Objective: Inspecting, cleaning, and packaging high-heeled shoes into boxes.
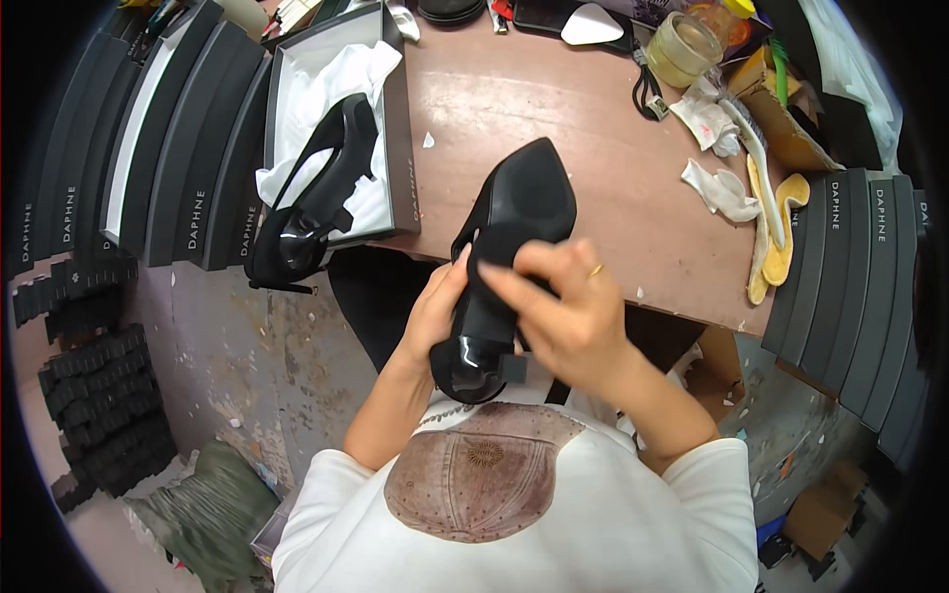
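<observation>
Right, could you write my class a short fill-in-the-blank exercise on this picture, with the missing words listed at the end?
1. The left hand holds a shoe coloured ____.
2. On the right hand is a gold ____.
3. The crumpled paper in the open box is ____.
4. The other shoe lies to the ____ of the held one.

Missing words: black; ring; white; left.

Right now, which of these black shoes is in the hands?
The central black shoe, gripped by the left hand; the other shoe lies at left, partly over the open box.
</observation>
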